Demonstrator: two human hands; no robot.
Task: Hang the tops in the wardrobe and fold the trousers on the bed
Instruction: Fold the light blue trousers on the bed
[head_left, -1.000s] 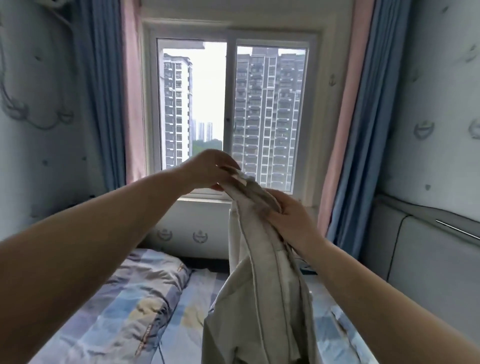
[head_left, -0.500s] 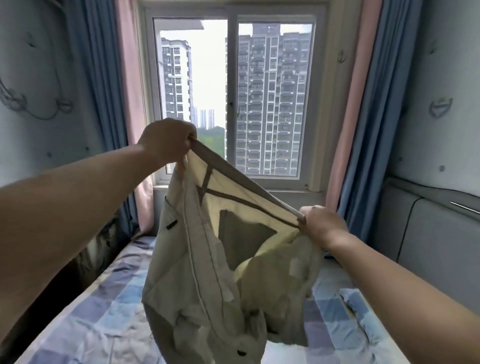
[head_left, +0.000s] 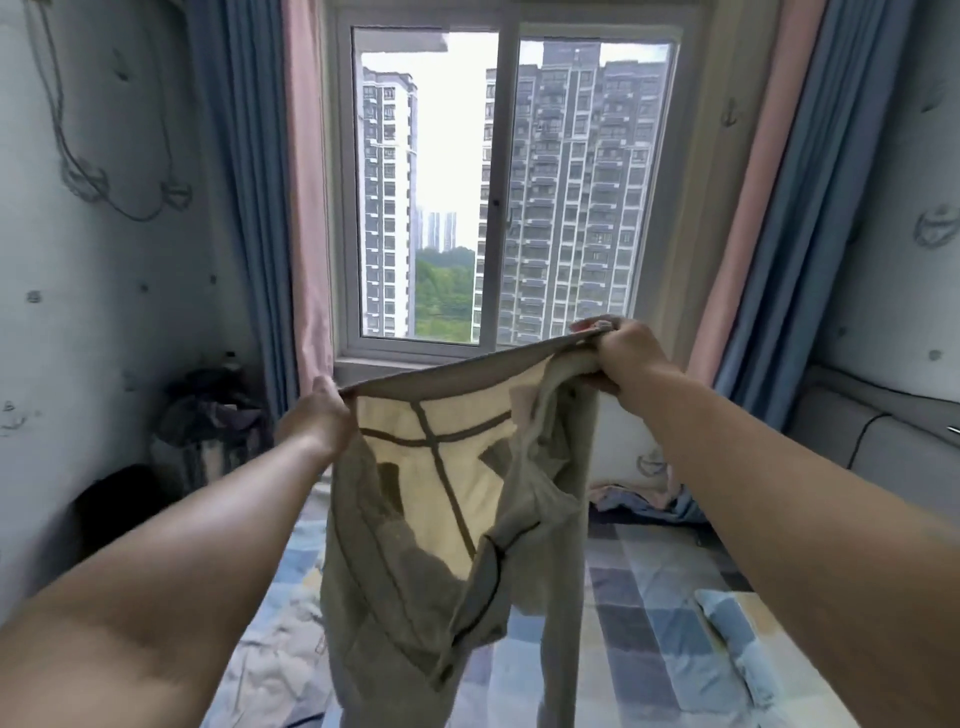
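Note:
A pair of beige trousers (head_left: 415, 561) hangs in the air above the bed (head_left: 665, 597), waistband stretched between my hands. My left hand (head_left: 319, 415) grips the waistband's left end, lower down. Higher up at the right, my right hand (head_left: 621, 353) grips the other end, with fabric bunched in the fist. The legs droop toward the checked blue bedsheet, and their lower ends run out of view. The window light shines through the seat of the trousers.
A window (head_left: 498, 187) with pink and blue curtains faces me. A dark pile of things (head_left: 208, 415) sits by the left wall. Crumpled cloth (head_left: 639, 499) lies at the bed's far right. A grey padded headboard (head_left: 883, 447) lines the right wall.
My hands moved apart and pulled the waistband wide. The left hand dropped lower and the right hand rose, so the trousers now hang spread out, tilted up to the right.

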